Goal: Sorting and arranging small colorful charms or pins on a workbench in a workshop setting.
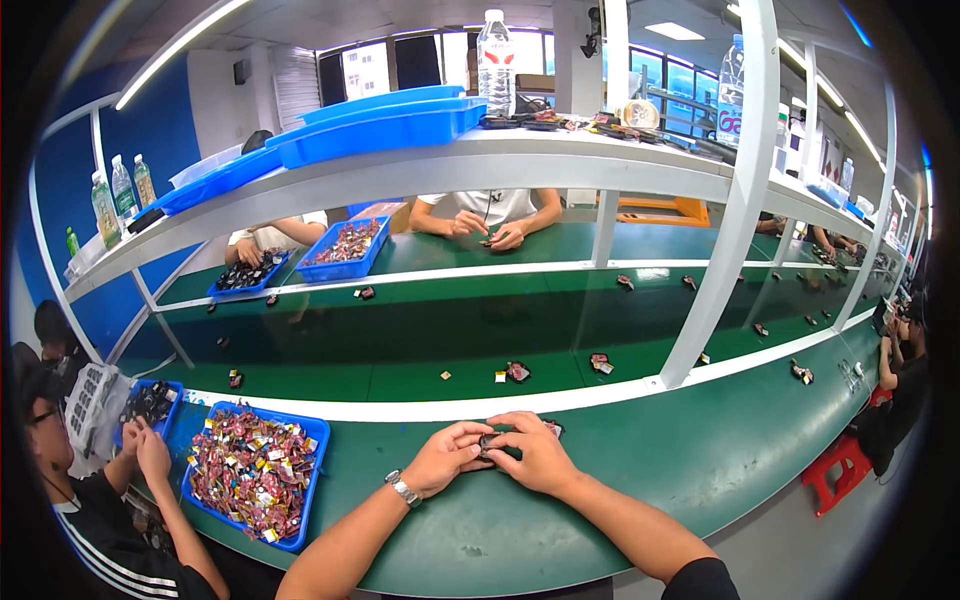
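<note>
I see my left hand (447, 457) and right hand (535, 452) pinched together around a small dark part (489, 441), held just above the green workbench (640, 470). A blue tray (305, 500) of mixed colourful pieces sits near my left forearm.

Bench (640, 470) was green with a white strip along its far edge. Blue tray (310, 480) at its left end held a red, yellow and silver mix. Small part (490, 441) between both hands was black. Wristwatch (403, 489) silver. Stool (838, 470) red.
</note>
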